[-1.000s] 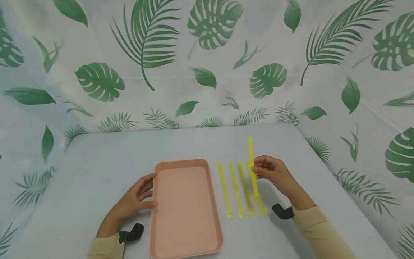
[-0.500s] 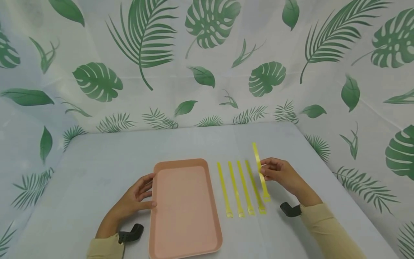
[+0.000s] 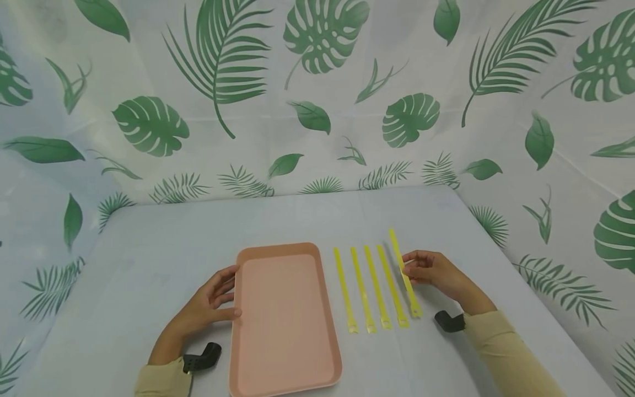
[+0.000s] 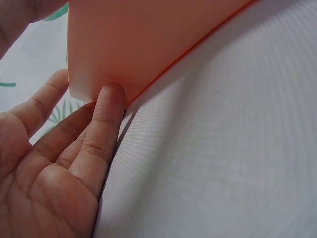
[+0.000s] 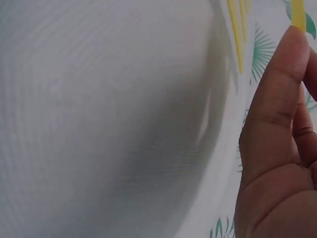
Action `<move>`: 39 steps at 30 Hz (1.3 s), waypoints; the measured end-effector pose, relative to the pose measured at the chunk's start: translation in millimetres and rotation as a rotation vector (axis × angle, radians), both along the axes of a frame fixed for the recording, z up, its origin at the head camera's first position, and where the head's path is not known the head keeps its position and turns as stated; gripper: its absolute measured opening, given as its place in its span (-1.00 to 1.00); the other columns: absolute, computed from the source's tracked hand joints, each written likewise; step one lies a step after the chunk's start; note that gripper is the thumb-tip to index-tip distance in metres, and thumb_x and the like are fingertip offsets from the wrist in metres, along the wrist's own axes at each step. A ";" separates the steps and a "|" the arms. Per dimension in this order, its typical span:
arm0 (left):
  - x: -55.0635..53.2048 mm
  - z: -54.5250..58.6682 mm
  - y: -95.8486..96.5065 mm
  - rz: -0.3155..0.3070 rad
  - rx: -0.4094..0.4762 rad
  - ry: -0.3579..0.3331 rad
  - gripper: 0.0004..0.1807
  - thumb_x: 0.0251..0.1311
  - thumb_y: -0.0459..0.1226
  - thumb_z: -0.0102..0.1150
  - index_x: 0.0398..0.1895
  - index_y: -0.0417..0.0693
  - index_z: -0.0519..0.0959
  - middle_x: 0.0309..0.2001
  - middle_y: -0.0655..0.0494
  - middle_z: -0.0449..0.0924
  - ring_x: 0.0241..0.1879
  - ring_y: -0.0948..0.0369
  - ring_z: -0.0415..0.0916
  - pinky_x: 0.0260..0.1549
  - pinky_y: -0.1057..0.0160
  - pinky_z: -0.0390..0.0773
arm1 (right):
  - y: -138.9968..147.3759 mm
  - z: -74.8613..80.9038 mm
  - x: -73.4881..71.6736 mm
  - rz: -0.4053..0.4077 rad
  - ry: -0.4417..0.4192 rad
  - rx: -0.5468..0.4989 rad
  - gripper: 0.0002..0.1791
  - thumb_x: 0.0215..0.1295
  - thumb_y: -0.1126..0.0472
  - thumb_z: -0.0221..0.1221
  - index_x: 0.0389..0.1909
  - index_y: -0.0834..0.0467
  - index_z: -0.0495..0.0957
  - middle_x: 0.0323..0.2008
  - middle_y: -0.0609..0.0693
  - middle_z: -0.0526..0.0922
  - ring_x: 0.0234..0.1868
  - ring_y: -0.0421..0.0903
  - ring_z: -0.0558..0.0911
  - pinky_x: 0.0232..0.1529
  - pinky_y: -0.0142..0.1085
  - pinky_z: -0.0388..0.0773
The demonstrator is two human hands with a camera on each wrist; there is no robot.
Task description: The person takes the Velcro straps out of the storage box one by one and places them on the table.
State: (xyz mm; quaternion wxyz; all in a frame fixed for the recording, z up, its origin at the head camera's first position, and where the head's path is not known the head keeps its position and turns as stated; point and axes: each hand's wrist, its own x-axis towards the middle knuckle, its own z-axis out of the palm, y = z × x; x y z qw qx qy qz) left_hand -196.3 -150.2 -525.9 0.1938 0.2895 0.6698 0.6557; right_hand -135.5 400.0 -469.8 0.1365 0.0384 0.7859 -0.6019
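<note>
My right hand [image 3: 434,273] pinches a yellow cable tie [image 3: 398,253] between thumb and fingers. Its slotted head end tilts down toward the table, at the right end of a row. Several matching yellow ties [image 3: 373,281] lie side by side, heads toward me. In the right wrist view the thumb [image 5: 285,74] presses the yellow tie [image 5: 298,15], whose lower part is out of that view. My left hand [image 3: 203,303] rests against the left rim of a pink rectangular tray [image 3: 324,309]. In the left wrist view its spread fingers touch the tray's outer wall [image 4: 124,44].
A pale cloth-covered table [image 3: 163,237] extends around the tray and ties. Behind and to the sides hang white sheets with green leaf prints [image 3: 327,116]. A black wrist camera [image 3: 202,358] sits on the left wrist, another [image 3: 448,321] on the right.
My right hand has carried the yellow cable tie rightward from above the fourth tie, then lowered it toward the table beside the row. My left hand and the tray have stayed put.
</note>
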 end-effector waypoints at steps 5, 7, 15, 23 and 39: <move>0.9 -0.2 -0.2 -0.004 -0.010 -0.025 0.06 0.26 -0.46 0.48 0.67 -0.49 -0.01 0.60 -0.63 0.00 0.35 0.46 0.46 0.26 0.39 0.59 | -1.5 -3.7 0.7 -0.010 -0.057 0.063 -0.55 0.50 0.41 0.29 0.26 0.56 0.43 -0.23 0.00 0.66 -0.26 -0.18 0.69 -0.20 -0.36 0.75; 1.6 0.3 -0.4 -0.005 -0.012 -0.035 0.06 0.27 -0.46 0.47 0.67 -0.47 -0.02 0.60 -0.63 0.00 0.33 0.44 0.49 0.25 0.38 0.60 | -2.2 -5.2 0.9 -0.012 -0.072 0.087 -0.55 0.50 0.40 0.30 0.26 0.55 0.44 -0.23 0.01 0.67 -0.27 -0.16 0.69 -0.21 -0.35 0.76; 2.5 1.2 -0.6 -0.005 -0.008 -0.039 0.07 0.27 -0.45 0.48 0.67 -0.48 -0.02 0.60 -0.63 -0.01 0.30 0.40 0.53 0.23 0.35 0.63 | -6.9 -7.3 -1.4 -0.012 -0.096 0.164 -0.62 0.49 0.40 0.31 0.19 0.51 0.50 -0.27 0.05 0.69 -0.30 -0.11 0.71 -0.25 -0.34 0.77; 4.5 -0.7 -1.8 -0.003 0.006 -0.040 0.07 0.28 -0.44 0.48 0.67 -0.49 -0.03 0.60 -0.63 -0.02 0.32 0.40 0.52 0.23 0.33 0.64 | -16.9 -1.7 -4.5 -0.019 -0.058 0.382 -0.74 0.37 0.39 0.40 -0.07 0.37 0.53 -0.43 0.02 0.57 -0.42 -0.08 0.63 -0.38 -0.33 0.66; 26.5 33.6 3.0 0.271 -0.375 0.128 0.17 0.39 -0.20 0.49 0.78 -0.22 -0.17 0.70 -0.42 -0.09 0.60 -0.42 0.07 0.46 -0.21 0.42 | -23.1 6.9 30.3 -0.146 0.213 0.640 -0.68 0.54 0.24 0.32 0.12 0.38 0.57 -0.17 0.16 0.72 -0.23 0.08 0.76 -0.28 -0.20 0.70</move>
